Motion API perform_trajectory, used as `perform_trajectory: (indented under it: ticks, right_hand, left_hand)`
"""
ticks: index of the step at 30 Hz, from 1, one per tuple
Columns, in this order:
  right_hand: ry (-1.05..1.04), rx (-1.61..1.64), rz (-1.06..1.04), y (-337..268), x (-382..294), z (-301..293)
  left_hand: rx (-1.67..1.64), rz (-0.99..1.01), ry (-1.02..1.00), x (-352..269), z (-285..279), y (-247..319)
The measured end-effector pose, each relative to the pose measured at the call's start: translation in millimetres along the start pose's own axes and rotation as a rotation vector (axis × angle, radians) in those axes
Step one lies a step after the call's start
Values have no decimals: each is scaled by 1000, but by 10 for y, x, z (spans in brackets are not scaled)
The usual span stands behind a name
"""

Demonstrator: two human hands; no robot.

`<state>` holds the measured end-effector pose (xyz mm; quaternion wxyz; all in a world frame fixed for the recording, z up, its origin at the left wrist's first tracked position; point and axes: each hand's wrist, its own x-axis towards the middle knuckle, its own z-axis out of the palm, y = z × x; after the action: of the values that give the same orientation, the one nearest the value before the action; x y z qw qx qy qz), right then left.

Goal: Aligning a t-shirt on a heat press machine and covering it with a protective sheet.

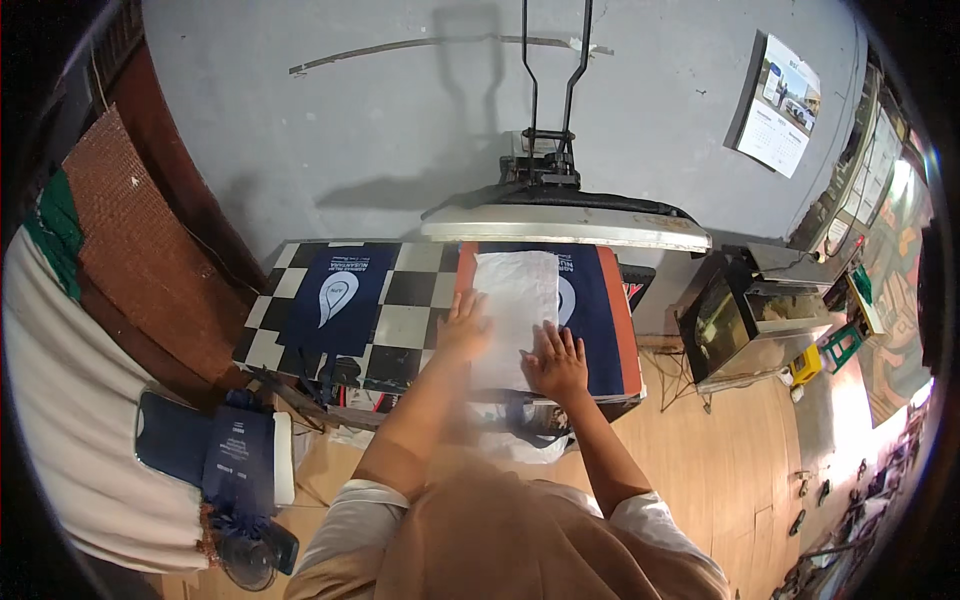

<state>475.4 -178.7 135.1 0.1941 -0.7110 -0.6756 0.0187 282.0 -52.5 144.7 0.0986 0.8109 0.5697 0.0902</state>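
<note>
Both palms press down flat on a white sheet [510, 322], which lies over part of a navy fabric bag [600, 330] on the orange-edged bed of a heat press. My left hand [465, 326] touches the sheet's left edge, slightly blurred, fingers apart. Spread at the sheet's lower right edge is my right hand [559, 361]. Behind the sheet stands the raised metal upper plate [570, 225] of the press. Another navy bag [337, 300] with a white printed emblem lies to the left on the checkered tabletop [409, 326]. The sheet hides part of the covered bag's print.
A stool [282, 457] at lower left bears stacked navy bags [236, 457]. To the right stands a glass tank [716, 330] on a thin metal stand. A calendar [784, 105] hangs on the grey wall. White curtain cloth [82, 420] hangs at far left.
</note>
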Motion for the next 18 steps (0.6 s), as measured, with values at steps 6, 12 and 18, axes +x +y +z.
perform_trajectory:
  ticks: [6, 12, 18]
  right_hand:
    - [2, -7, 39, 28, -117, -102]
    - [22, -12, 23, 88, -135, -16]
    - [2, -25, 39, 46, -137, -55]
  left_hand:
    - [1, 12, 21, 10, 40, -35]
    - [-24, 31, 128, -20, 4, 27]
    - [-59, 350, 347, -479, -15, 461]
